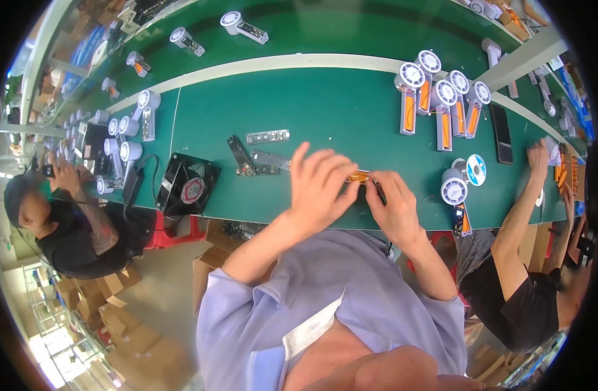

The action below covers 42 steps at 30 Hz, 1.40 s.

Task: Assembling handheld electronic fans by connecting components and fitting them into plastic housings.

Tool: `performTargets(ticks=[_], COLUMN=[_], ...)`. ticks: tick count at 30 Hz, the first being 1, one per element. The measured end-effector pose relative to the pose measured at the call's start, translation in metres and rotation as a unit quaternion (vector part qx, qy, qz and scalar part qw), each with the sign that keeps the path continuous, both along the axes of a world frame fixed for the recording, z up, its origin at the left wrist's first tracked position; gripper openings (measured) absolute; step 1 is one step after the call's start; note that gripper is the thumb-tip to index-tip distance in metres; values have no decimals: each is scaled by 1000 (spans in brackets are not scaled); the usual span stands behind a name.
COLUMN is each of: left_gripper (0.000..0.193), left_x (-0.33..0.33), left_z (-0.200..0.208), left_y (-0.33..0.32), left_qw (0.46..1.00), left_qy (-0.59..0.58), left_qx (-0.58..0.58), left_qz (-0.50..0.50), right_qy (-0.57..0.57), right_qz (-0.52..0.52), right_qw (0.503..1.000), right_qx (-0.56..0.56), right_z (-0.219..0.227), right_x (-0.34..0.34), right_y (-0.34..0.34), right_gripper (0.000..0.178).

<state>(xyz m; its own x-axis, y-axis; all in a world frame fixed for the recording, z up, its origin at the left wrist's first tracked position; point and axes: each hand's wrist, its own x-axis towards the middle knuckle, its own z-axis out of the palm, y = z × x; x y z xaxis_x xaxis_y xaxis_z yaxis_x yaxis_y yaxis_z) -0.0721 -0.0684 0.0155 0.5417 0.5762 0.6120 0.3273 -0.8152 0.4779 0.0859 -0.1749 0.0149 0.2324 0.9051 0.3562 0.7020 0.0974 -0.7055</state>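
Note:
Close to the table's front edge, my two hands meet over a small orange piece [359, 176], whose kind is mostly hidden by the fingers. My left hand [317, 186] pinches its left end between thumb and forefinger, the other fingers raised and spread. At the other end, my right hand [395, 203] closes thumb and fingers round it, with a thin dark edge showing beside the fingertips. Left of my left hand lie several loose circuit boards: a pale one [268, 136], a dark one [241, 155] and a grey one [271, 159] reaching toward my knuckles.
A black square cooling fan [188, 184] stands to the left. Handheld fans with orange inserts [444, 124] cluster at the right, near another handheld fan [454, 190], a white-and-blue reel [476, 170] and a black phone [501, 133]. Co-workers sit on the left [84, 228] and right [517, 293].

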Motion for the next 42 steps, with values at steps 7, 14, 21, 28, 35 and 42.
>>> performTargets(ticks=[7,14,21,28,35,42], left_gripper=[18,22,24,17,15,14], left_x=[-3,-7,-6,3,3,6], left_z=[-9,-11,-20,-15,-7,-13], left_y=[12,20,22,8,10,10], left_qw=[996,992,989,998,997,999], left_qy=[41,44,44,37,27,7], left_qx=[-40,-12,76,-36,-57,-46], left_qz=[-66,-120,-119,-43,-50,-27], right_qy=[31,22,32,25,40,17], right_qz=[-58,-81,-89,-68,-94,-103], right_qw=[997,995,995,996,994,992], right_qx=[45,44,35,50,48,67], right_z=[-1,1,2,0,-4,-5], right_x=[-11,-12,-13,-21,-25,-28], right_y=[6,10,9,8,10,12], right_gripper=[22,22,24,26,26,27])
